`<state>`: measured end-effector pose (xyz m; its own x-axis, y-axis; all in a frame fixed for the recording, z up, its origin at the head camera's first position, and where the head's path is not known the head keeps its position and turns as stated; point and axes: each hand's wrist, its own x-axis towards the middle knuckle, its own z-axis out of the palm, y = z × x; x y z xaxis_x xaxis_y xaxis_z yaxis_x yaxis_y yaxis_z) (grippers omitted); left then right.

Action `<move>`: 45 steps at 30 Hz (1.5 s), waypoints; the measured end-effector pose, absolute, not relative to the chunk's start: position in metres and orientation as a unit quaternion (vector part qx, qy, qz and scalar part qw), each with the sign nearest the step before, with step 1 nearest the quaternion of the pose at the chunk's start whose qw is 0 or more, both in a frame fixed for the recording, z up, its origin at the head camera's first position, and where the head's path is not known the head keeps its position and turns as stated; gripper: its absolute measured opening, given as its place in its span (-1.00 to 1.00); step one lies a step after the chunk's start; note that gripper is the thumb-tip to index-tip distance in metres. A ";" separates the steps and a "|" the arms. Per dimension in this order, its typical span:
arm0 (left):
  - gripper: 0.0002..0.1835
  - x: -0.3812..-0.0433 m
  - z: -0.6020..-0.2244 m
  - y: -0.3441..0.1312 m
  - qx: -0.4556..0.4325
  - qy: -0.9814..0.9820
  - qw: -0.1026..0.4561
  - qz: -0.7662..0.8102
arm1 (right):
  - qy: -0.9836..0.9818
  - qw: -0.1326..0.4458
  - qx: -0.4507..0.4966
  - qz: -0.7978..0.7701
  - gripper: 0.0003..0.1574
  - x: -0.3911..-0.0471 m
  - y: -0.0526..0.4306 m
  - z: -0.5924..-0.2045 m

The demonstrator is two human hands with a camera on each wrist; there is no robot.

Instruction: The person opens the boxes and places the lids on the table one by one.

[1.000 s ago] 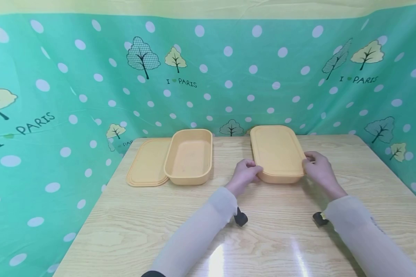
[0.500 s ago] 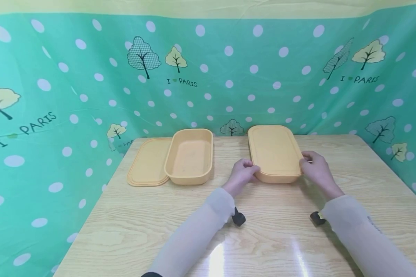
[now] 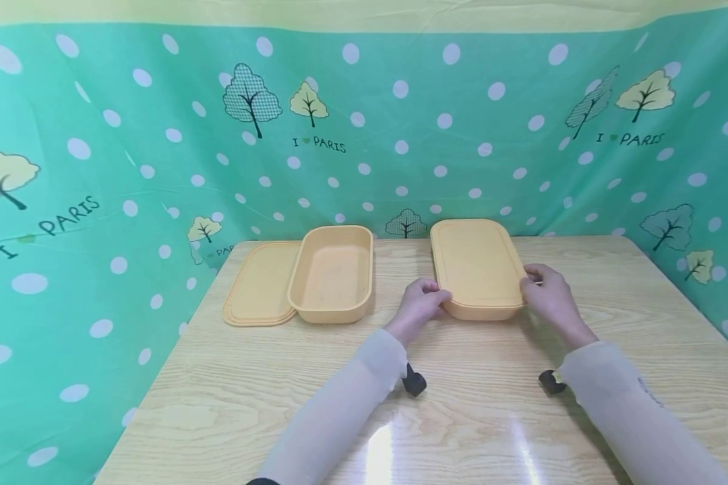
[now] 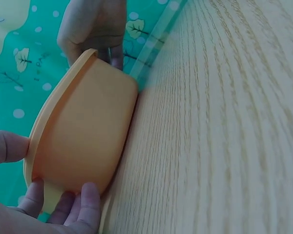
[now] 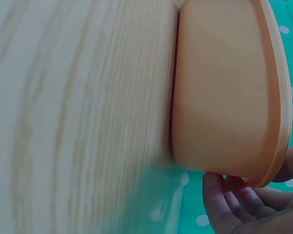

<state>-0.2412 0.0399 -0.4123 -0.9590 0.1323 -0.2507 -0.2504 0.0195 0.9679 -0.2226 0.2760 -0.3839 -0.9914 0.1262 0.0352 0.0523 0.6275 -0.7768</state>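
A lidded, pale orange plastic food container sits at the back right of the table. My left hand grips its near left corner, thumb on the lid's edge and fingertips against the side wall, as the left wrist view shows on the container. On the opposite side, my right hand holds the lid's rim and wall near the front right corner. Its fingers lie under the rim of the container in the right wrist view. The lid covers whatever is inside.
Left of centre stands a matching uncovered container, with nothing visible inside. A loose lid lies flat beside it, partly under its left edge. Behind the wooden table hangs a green dotted cloth, close to the containers' far ends.
Both hands have shifted the lidded container slightly to the left, keeping their grip on it. The uncovered container and the loose lid have stayed in place.
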 end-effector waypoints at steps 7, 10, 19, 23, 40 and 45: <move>-0.79 -0.242 -0.412 0.037 -0.038 0.702 0.138 0.698 | -0.901 0.035 -0.050 0.430 -0.37 -0.223 0.275 -0.384; -0.80 -0.241 -0.412 0.036 -0.040 0.698 0.139 0.701 | -0.900 0.031 -0.052 0.432 -0.36 -0.223 0.274 -0.384; -0.80 -0.241 -0.411 0.033 -0.046 0.700 0.136 0.700 | -0.901 0.033 -0.054 0.429 -0.36 -0.223 0.271 -0.385; -0.79 -0.242 -0.411 0.031 -0.048 0.697 0.137 0.702 | -0.900 0.030 -0.051 0.431 -0.36 -0.224 0.269 -0.384; -0.79 -0.241 -0.411 0.020 -0.041 0.685 0.140 0.713 | -0.902 0.043 -0.036 0.428 -0.38 -0.226 0.261 -0.386; -0.80 -0.240 -0.409 0.016 -0.035 0.685 0.143 0.713 | -0.902 0.046 -0.034 0.427 -0.39 -0.227 0.260 -0.386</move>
